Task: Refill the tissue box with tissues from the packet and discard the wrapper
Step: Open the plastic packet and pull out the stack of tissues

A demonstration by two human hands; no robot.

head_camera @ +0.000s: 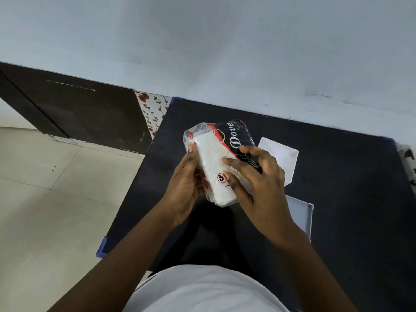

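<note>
I hold a tissue packet point(216, 158) above the black table point(337, 188), its clear and black wrapper printed "Dove". White tissues show through the clear end. My left hand point(184, 188) grips the packet's left side, thumb pressed on the plastic near the top. My right hand point(258, 185) clasps the right side, with fingers on the front face. An open white tissue box point(283, 156) sits on the table just behind my right hand, partly hidden by it. A pale blue-white flat piece point(301, 215), perhaps the box's lid, lies beside my right wrist.
The table stands against a pale wall point(225, 52). A dark cabinet point(78, 109) is at the left, with a floral panel point(153, 111) between it and the table. Beige floor tiles point(45, 199) spread to the left. My white shirt point(207, 289) fills the bottom.
</note>
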